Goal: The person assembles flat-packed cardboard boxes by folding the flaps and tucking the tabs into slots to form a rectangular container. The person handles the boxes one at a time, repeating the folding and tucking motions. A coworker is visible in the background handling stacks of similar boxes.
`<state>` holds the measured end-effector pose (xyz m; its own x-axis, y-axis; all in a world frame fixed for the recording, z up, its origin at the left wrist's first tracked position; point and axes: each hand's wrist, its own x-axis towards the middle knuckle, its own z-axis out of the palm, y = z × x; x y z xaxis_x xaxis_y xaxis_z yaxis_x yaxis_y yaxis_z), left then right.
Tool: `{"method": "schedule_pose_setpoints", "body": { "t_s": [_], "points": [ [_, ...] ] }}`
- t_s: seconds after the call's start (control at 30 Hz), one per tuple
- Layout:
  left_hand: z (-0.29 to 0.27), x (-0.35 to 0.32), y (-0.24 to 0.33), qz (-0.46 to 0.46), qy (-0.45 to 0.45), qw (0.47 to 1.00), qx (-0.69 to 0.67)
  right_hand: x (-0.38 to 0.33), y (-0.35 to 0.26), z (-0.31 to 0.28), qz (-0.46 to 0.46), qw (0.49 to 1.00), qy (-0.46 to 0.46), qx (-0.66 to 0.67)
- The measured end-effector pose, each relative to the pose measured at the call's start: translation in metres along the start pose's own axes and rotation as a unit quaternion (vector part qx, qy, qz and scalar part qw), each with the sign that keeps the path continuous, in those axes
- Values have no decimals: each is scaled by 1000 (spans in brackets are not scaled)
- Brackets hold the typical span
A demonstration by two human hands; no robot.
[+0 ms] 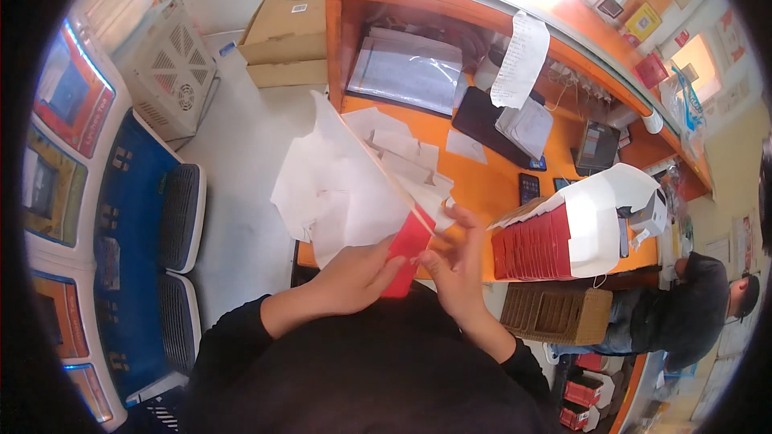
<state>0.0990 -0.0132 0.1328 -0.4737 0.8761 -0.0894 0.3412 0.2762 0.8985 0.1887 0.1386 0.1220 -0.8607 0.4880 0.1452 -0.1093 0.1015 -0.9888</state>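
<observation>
A flat red-and-white card carton (412, 235) is held in front of my body, tilted, with its long edge running up and to the left. My left hand (347, 277) grips its red part from the left, fingers closed over the panel. On the other side, my right hand (457, 272) pinches the card's right edge between thumb and fingers; its fingertips look slightly blurred. White card sheets (338, 213) spread behind and left of the carton, over the desk's edge. A nested stack of red-and-white cartons (535, 245) stands just right of my right hand.
The orange desk (474, 173) holds loose papers, a black folder (490, 122) and a phone (528, 188). A paper strip (521, 60) hangs from the shelf. A brown wicker basket (555, 313) is below right, near another person (679, 313). Chairs (181, 217) stand left.
</observation>
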Motion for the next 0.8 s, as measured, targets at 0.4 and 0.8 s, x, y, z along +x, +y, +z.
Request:
{"method": "schedule_pose_setpoints", "body": {
  "t_s": [0.4, 0.8],
  "points": [
    [-74, 5, 7, 143, 420, 793, 417, 12, 22, -63, 87, 984, -144, 64],
    [-46, -1, -14, -7, 267, 952, 150, 3, -15, -40, 119, 986, -114, -10]
  ]
}}
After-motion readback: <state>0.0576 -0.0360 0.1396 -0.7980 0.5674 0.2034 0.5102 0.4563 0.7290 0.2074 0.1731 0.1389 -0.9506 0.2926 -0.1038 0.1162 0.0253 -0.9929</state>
